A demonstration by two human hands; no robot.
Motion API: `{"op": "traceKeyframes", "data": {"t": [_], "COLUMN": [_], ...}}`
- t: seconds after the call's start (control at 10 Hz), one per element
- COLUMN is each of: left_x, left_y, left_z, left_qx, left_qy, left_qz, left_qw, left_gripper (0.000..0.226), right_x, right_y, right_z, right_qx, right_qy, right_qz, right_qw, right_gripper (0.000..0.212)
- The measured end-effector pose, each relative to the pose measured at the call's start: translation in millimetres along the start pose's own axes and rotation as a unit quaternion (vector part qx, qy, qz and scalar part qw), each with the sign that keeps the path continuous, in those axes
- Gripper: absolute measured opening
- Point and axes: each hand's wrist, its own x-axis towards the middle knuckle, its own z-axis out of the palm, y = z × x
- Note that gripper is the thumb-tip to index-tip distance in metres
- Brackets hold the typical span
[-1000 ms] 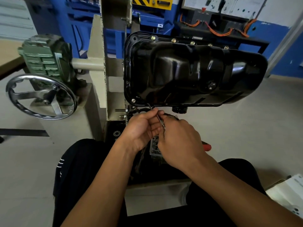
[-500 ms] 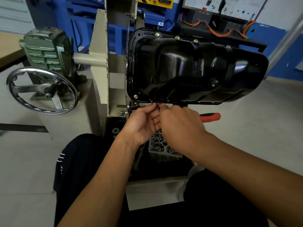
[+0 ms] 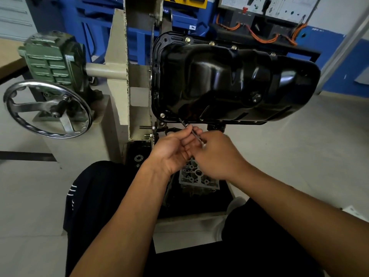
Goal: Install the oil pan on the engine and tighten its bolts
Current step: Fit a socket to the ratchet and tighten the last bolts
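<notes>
Pan [image 3: 229,80]: stiff steel, probably heavy; mounted just above the grips; handle by its flange [image 3: 157,76]. Left grip [image 3: 173,150] and right grip [image 3: 217,156] both pinch a thin tool [image 3: 194,134].

Soft, even indoor light, wide-angle bend at the edges.
White glare patches the right half of the glossy black pressed-steel oil pan [image 3: 229,82]; the dark-trousered lap [image 3: 95,196] below is underexposed; the thin silver metal tool [image 3: 195,135] looks smeared.
</notes>
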Motion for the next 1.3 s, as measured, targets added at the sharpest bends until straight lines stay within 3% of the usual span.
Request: {"op": "traceKeyframes", "data": {"t": [0.1,0.2,0.3,0.4,0.5,0.6,0.7,0.8,0.9,1.0,1.1,1.2,1.3], "left_x": [1,0,-3,-8,-8,-3,0,1,0,-1,-2,0,0], "left_y": [-2,0,-1,1,2,0,-3,-4,-3,-1,-1,-2,-4], "left_z": [2,2,0,-1,-2,-1,2,3,-2,-3,-1,3,7], "left_qx": [0.021,0.025,-0.002,0.013,0.035,0.010,0.029,0.012,-0.027,-0.004,0.007,-0.021,0.005], "left_qy": [0.035,0.038,-0.006,-0.065,-0.064,-0.012,0.027,0.039,-0.006,-0.050,-0.035,0.011,0.037], "left_qz": [0.000,0.004,0.000,-0.016,-0.018,0.000,0.006,0.007,0.003,-0.008,-0.016,-0.003,0.013], "left_qw": [0.999,0.999,1.000,0.998,0.997,1.000,0.999,0.999,1.000,0.999,0.999,1.000,0.999], "left_gripper": [0.012,0.016,0.023,0.039,0.037,0.022,0.013,0.014,0.016,0.030,0.035,0.026,0.022], "right_x": [0,0,4,6,8,5,2,0,4,6,10,6,2], "right_y": [7,0,-5,-13,-11,-2,5,1,-5,-13,-12,-8,-5], "right_z": [-2,3,7,15,16,6,3,7,9,11,9,2,-3], "right_qx": [-0.403,-0.305,0.076,0.572,0.600,0.118,-0.373,-0.322,0.067,0.558,0.580,0.114,-0.377], "right_qy": [0.055,0.050,0.003,-0.043,-0.035,0.009,0.073,0.070,0.005,-0.078,-0.070,-0.020,0.054], "right_qz": [-0.135,-0.129,0.007,0.212,0.228,0.057,-0.116,-0.140,-0.003,0.207,0.226,0.059,-0.117], "right_qw": [0.904,0.942,0.997,0.791,0.766,0.991,0.918,0.934,0.998,0.800,0.779,0.992,0.917], "right_gripper": [0.028,0.011,0.019,0.011,0.012,0.007,0.017,0.012,0.024,0.017,0.017,0.007,0.022]}}
